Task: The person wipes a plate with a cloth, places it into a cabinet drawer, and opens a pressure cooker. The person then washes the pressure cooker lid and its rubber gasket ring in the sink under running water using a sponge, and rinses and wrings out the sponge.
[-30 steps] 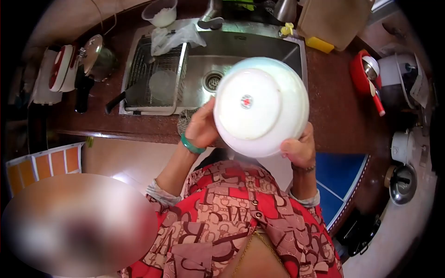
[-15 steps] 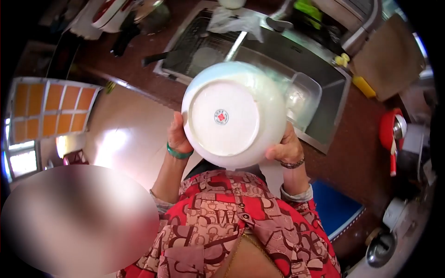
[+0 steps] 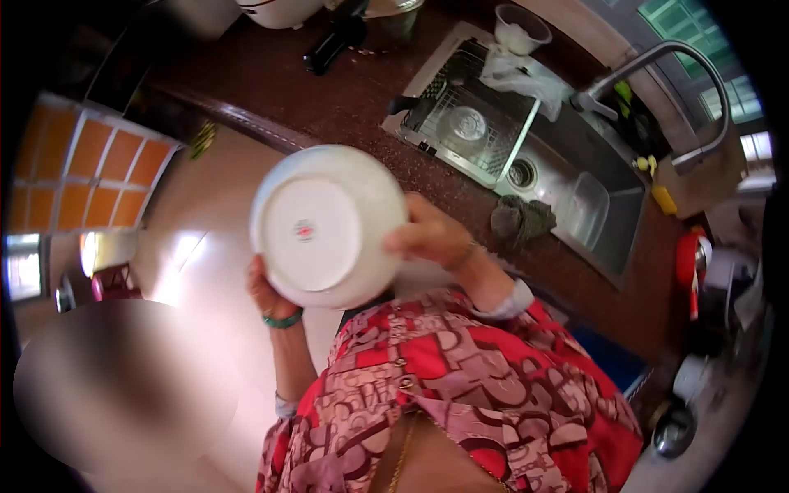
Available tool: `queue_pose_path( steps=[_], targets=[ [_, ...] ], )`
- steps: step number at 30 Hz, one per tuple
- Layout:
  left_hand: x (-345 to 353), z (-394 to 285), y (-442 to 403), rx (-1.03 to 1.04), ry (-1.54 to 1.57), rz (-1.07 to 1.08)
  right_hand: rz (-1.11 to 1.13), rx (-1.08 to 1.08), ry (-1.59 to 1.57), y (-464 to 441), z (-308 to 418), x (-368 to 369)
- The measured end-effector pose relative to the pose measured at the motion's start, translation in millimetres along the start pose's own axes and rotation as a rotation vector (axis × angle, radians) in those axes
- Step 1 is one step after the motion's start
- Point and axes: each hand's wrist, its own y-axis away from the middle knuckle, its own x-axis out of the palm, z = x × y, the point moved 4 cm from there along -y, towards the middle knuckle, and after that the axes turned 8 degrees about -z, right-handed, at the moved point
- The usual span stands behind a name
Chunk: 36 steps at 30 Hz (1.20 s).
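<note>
Left hand (image 3: 274, 296) and right hand (image 3: 440, 234) clamp the bowl (image 3: 316, 226) near the front edge of the worktop (image 3: 238, 70) — likely stiff, slick, breakable; best gripped at opposite sides.

Count log. Dishes: 1, a white round ceramic dish (image 3: 316, 226). Bare hands: 2, one left hand (image 3: 273, 294), one right hand (image 3: 436, 234). Bangles: 1, a green ring-shaped bangle (image 3: 283, 320). Sinks: 1, a rectangular stainless-steel sink (image 3: 631, 234). Faucets: 1, a curved grey metal faucet (image 3: 708, 70). Draining racks: 1, a rectangular metal wire rack (image 3: 502, 141). Bags: 1, a crumpled translucent plastic bag (image 3: 526, 80). Cloths: 1, a bunched dark-grey fabric cloth (image 3: 523, 220).
</note>
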Motion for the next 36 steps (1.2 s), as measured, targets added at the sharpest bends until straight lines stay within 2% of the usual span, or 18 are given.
queue_pose_path(
  steps=[4,5,7,9,11,12,16,19,21,22,25,26,27,28,29,32,34,36],
  targets=[
    [-33.8,-97.9,-25.8,0.149,-0.065,-0.044,0.020,0.071,0.031,-86.0,-28.6,50.9],
    [-38.1,-117.4,-31.8,0.244,-0.196,-0.180,0.026,0.079,0.023,-107.6,-41.7,55.9],
    [-37.7,-146.5,-48.3,0.211,-0.196,-0.146,0.031,0.095,0.033,-134.1,-42.9,65.3],
    [-40.4,-164.0,-65.9,0.285,-0.181,-0.201,-0.181,0.125,0.232,-160.6,-28.8,66.8],
    [-40.5,-184.4,-81.2,0.368,-0.215,-0.217,-0.214,0.073,0.295,-178.6,6.4,79.0],
    [-39.3,-194.3,-91.4,0.404,-0.203,-0.279,-0.200,0.027,0.340,-191.9,25.0,84.2],
    [-19.6,-239.0,-143.6,0.461,-0.132,-0.192,-0.180,-0.269,0.489,-260.2,118.2,105.3],
    [-8.0,-264.4,-184.1,0.453,-0.146,-0.237,-0.180,-0.489,0.514,-319.4,178.8,100.4],
    [-9.9,-285.3,-207.2,0.536,-0.364,-0.385,-0.259,-0.561,0.544,-360.9,210.1,96.5],
    [-4.7,-298.0,-219.8,0.548,-0.432,-0.371,-0.293,-0.594,0.581,-385.1,225.0,97.2],
    [-5.8,-329.8,-257.3,0.570,-0.373,-0.416,-0.331,-0.639,0.647,-457.9,259.9,106.6],
    [6.7,-340.0,-266.8,0.545,-0.280,-0.274,-0.329,-0.676,0.667,-484.9,270.3,111.5],
    [5.4,-348.3,-278.8,0.549,-0.269,-0.274,-0.327,-0.712,0.688,-510.7,282.2,118.0],
    [2.0,-357.1,-290.6,0.549,-0.231,-0.273,-0.361,-0.728,0.828,-537.5,296.0,126.7],
    [0.4,-360.0,-294.6,0.551,-0.194,-0.270,-0.356,-0.737,0.833,-555.1,308.3,132.7],
    [-6.9,-394.8,-343.1,0.523,-0.166,-0.277,-0.445,-1.074,1.129,-645.4,351.6,163.1],
    [-7.9,-415.6,-376.1,0.466,-0.125,-0.230,-0.490,-1.184,1.262,-697.6,376.9,182.0],
    [-10.5,-430.4,-405.4,0.430,-0.139,-0.168,-0.575,-1.206,1.616,-739.0,396.9,208.9]
  ],
)
